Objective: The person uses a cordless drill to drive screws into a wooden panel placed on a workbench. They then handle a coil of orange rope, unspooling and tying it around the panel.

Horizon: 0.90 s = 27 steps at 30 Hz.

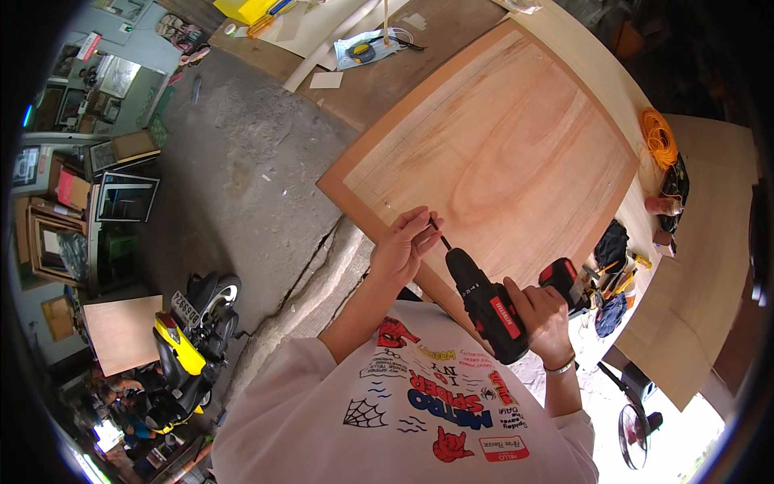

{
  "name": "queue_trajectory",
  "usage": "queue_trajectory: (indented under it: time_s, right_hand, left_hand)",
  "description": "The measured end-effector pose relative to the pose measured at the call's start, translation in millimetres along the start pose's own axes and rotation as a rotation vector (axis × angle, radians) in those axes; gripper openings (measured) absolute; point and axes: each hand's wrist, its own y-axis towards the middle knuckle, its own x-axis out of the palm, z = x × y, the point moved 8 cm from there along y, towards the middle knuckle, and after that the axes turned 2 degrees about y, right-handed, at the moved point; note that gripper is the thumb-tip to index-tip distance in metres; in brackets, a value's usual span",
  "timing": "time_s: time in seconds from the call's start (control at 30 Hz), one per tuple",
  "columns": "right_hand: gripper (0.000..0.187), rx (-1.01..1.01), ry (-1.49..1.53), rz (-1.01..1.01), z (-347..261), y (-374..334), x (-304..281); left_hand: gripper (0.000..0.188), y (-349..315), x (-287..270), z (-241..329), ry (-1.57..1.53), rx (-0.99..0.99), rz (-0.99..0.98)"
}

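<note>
At centre, our left hand (405,244) pinches a dark piece (434,223); our right hand (540,317) wraps the drill (477,292); a slipping bit (446,241) could jab.

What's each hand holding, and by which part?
The right hand grips the drill by its handle. The left hand pinches a small dark piece, gripped part unclear.

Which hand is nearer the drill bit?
Left: the left hand is by the outer end of the drill bit; the right hand is farther back, gripping the drill.
</note>
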Motion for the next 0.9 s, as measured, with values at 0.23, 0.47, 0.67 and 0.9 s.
queue_trajectory:
  time_s: [0.23, 0.47, 0.67, 0.9]
  right_hand:
    - [0.043, 0.113, -0.074, -0.154, 0, 95, 5]
    - [0.046, 0.423, 0.17, -0.304, 10, 177, 0]
    - [0.043, 0.817, 0.484, -0.377, 22, 208, -3]
    - [0.044, 0.798, 0.436, -0.446, 24, 252, 6]
  left_hand:
    - [0.014, 56, -3, 49, -0.012, -0.199, 0.049]
    - [0.017, 106, 0, 56, -0.247, -0.411, -0.079]
    - [0.014, 121, 9, 65, -0.469, -0.465, -0.082]
    - [0.018, 125, 1, 47, -0.489, -0.529, 0.071]
